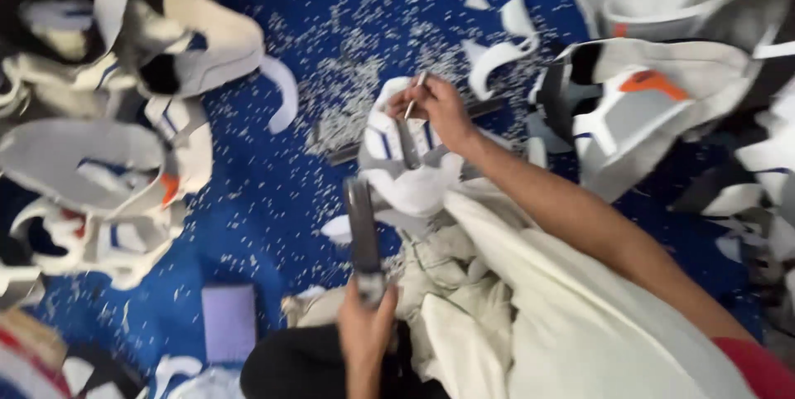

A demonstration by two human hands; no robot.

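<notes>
While the right hand (439, 109) pinches a thin nail (414, 94) upright on the white shoe upper (406, 171) over the lap, the left hand (364, 333), clenched around the hammer (362, 233), should strike squarely, clear of fingertips.

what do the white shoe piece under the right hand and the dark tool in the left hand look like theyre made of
White shoe upper with blue stripes: looks like leather or a synthetic, smooth and matte, holding curved folds. Dark long tool in the left hand: probably metal, with a dull grey sheen; blur leaves it uncertain.
</notes>
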